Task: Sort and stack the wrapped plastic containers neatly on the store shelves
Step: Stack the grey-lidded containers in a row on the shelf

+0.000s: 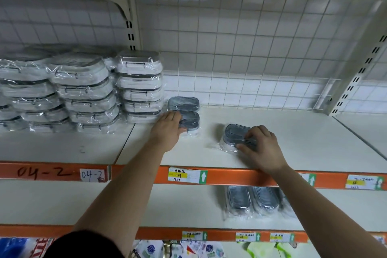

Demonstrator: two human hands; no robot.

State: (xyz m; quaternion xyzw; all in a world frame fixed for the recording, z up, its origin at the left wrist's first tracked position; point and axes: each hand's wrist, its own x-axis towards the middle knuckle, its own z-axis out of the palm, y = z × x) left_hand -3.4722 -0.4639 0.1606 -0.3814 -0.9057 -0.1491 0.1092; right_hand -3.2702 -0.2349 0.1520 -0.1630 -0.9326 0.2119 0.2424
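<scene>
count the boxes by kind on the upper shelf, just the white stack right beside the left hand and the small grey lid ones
big white boxes in that stack: 5
small grey-lid boxes: 3
total: 8

Between the hands the shelf (pixel 209 153) lies bare, a gap a hand could pass through; right of the right hand (pixel 261 148) it runs open to the slotted post (pixel 356 73); the lone container (pixel 234 133) in that hand's grip fills its own spot; behind both hands the wire grid (pixel 251 58) closes the back; just left of the left hand (pixel 169 125) stacks of wrapped boxes (pixel 83 90) form a wall; two small containers (pixel 184 103) sit at its fingertips, one behind the other.
</scene>
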